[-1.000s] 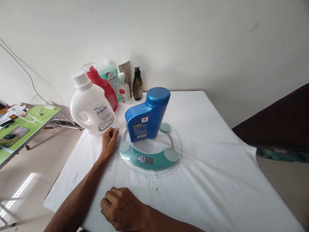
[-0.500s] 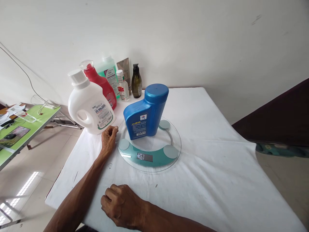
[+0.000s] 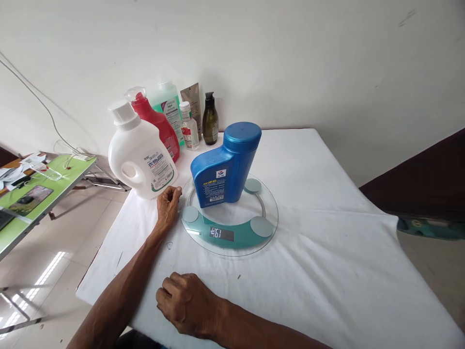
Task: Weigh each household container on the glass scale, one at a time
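Note:
A blue plastic bottle (image 3: 232, 167) with a wide round cap stands upright on a round glass scale (image 3: 250, 241). The scale's lit display (image 3: 221, 233) shows digits that look like 61, with smaller marks beside them. My left hand (image 3: 169, 206) rests on the cloth just left of the scale, its fingers curled closed and seemingly bare of anything. Right behind it is a white laundry detergent bottle (image 3: 140, 155) with a handle. In front of the scale, my right hand (image 3: 189, 303) lies on the table in a loose fist, knuckles up, holding nothing visible.
Behind the detergent are a red bottle (image 3: 160, 123), a green bottle (image 3: 169, 104), a small clear bottle (image 3: 189, 133), a tan tube (image 3: 195, 99) and a dark pump bottle (image 3: 209, 121). White cloth (image 3: 327, 271) covers the table. A green table (image 3: 43, 194) stands left; a wall (image 3: 290, 63) rises behind.
The camera view has shifted slightly, so everything appears a little farther right and higher. Both hands, the blue bottle and the scale keep their places on the table.

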The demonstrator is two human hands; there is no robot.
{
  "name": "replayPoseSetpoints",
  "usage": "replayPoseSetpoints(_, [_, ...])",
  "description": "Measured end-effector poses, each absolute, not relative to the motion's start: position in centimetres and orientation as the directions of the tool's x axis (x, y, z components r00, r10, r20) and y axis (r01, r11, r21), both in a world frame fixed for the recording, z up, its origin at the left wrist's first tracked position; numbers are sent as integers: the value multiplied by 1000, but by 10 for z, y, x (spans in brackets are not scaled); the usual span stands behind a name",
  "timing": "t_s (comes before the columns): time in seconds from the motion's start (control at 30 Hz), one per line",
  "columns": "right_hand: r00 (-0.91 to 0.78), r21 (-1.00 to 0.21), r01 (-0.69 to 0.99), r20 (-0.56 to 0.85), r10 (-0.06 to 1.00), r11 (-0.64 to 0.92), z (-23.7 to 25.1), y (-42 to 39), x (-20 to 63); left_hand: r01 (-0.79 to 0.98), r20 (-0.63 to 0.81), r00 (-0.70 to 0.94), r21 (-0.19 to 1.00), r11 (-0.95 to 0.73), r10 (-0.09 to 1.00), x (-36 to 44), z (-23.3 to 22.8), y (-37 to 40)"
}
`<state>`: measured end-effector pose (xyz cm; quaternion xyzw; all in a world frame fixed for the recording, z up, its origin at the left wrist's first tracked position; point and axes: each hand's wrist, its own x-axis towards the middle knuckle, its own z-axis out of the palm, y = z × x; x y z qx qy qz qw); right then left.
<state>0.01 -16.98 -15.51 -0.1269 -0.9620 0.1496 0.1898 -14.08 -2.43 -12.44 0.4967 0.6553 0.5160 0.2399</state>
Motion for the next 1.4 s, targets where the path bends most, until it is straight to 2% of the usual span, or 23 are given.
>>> replayPoseSetpoints(1.4, [-903, -337, 186, 313, 296, 923, -152, -169, 1, 471, 241, -373, 881, -42, 896, -139, -121, -26])
